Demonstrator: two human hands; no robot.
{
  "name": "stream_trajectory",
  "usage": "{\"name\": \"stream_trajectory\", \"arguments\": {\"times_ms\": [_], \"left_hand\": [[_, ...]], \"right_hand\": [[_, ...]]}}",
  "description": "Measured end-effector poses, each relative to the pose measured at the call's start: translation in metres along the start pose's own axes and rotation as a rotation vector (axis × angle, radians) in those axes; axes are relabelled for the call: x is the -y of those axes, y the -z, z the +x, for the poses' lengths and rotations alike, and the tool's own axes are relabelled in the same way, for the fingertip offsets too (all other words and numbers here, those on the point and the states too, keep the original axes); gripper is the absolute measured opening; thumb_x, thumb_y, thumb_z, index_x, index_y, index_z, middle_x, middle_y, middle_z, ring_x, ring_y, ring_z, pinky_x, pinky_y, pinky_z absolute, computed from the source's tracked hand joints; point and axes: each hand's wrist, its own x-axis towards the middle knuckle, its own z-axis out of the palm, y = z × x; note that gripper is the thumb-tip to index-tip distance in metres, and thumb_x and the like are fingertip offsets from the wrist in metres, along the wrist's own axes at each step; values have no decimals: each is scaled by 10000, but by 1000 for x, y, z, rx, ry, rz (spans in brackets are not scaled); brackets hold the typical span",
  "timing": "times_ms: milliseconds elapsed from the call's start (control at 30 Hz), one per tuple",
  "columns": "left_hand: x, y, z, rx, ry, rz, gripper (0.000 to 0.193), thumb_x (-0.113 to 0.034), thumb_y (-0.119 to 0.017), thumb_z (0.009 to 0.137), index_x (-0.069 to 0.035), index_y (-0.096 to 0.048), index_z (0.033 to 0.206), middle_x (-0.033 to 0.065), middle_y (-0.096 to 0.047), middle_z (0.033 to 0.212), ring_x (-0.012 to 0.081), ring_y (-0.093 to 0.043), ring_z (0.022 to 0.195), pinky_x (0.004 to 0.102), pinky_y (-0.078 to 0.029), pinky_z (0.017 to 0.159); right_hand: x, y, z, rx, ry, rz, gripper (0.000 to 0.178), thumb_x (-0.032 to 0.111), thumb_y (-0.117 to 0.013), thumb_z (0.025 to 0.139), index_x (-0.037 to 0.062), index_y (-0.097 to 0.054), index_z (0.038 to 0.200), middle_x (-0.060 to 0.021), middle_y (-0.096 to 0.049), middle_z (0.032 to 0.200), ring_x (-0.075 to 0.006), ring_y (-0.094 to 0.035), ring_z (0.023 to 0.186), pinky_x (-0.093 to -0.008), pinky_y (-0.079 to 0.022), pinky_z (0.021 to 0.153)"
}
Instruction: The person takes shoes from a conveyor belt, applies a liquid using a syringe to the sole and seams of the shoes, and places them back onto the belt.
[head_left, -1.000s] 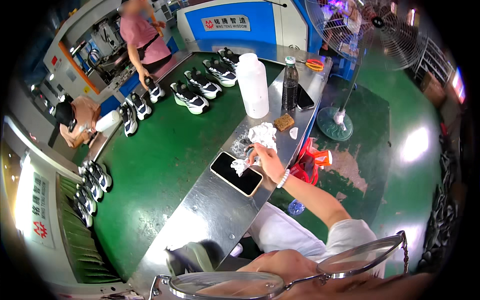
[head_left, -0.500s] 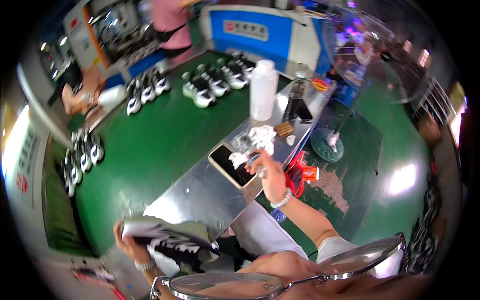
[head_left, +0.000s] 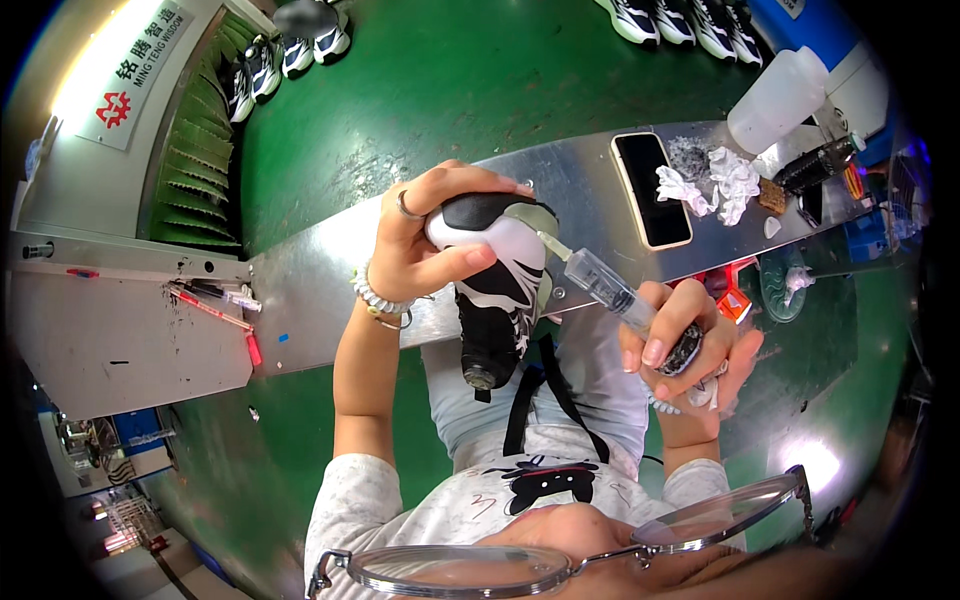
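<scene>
My left hand (head_left: pixel 410 235) grips a black and white sneaker (head_left: pixel 495 265) from the side, thumb over its white part. The shoe is tilted on end, its black collar hanging down and its pale green sole edge turned to the right. In my right hand (head_left: pixel 690 350) is a clear syringe (head_left: pixel 605 285), with a dark piece at its rear end under my fingers. Its pale tip points at the sole edge, close to it or touching; I cannot tell which. A crumpled white scrap (head_left: pixel 708 392) shows by the lower fingers of that hand.
Beyond the shoe runs a metal bench (head_left: pixel 320 250). On it lie a phone (head_left: pixel 650 190), crumpled tissues (head_left: pixel 735 185), a brown block (head_left: pixel 771 196) and a white bottle (head_left: pixel 780 100). Pens (head_left: pixel 215 302) lie at the left. Several sneakers (head_left: pixel 690 25) stand beyond.
The shoe has come from the lower left up to the middle, turned on end. My right hand has left the tissues and phone and now holds the syringe against or near the shoe. The view has turned.
</scene>
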Motion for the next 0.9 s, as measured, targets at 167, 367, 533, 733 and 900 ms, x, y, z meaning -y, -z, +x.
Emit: {"name": "stream_trajectory", "arguments": {"times_ms": [167, 367, 533, 733, 900], "left_hand": [[2, -1, -1, 21, 33, -31, 413, -193, -714, 720, 31, -570, 1036, 174, -665, 976, 236, -653, 800, 305, -518, 715], [10, 1, 3, 83, 61, -32, 573, -377, -672, 790, 108, -526, 1058, 242, -612, 943, 333, -652, 849, 397, -533, 744], [12, 8, 2, 33, 139, 4, 646, -478, -619, 811, 95, -488, 1080, 255, -615, 932, 321, -638, 872, 391, -525, 758], [24, 18, -13, -145, 163, -45, 571, -399, -629, 824, 89, -490, 1089, 252, -617, 990, 313, -639, 910, 386, -519, 794], [34, 26, -20, -255, 238, 65, 668, -530, -541, 847, 81, -458, 1105, 261, -615, 979, 323, -630, 920, 390, -517, 792]], "right_hand": [[-2, 2, 4, -11, -63, -28, 722, 485, -175, 970, 42, -551, 542, -158, -557, 800, -230, -501, 622, -329, -422, 590], [-10, 9, 0, 9, 32, -145, 696, 469, -215, 975, 44, -581, 562, -171, -596, 821, -218, -507, 575, -322, -362, 554], [-23, 15, -5, -10, 47, -193, 680, 421, -228, 983, 40, -573, 538, -178, -608, 832, -201, -466, 539, -323, -341, 534], [-47, 29, -22, -57, -37, -165, 666, 357, -220, 990, 33, -534, 500, -192, -606, 803, -192, -437, 533, -319, -340, 528], [-74, 31, -39, -148, -110, -79, 681, 331, -186, 999, 24, -512, 485, -195, -607, 787, -209, -497, 564, -320, -376, 571]]}}
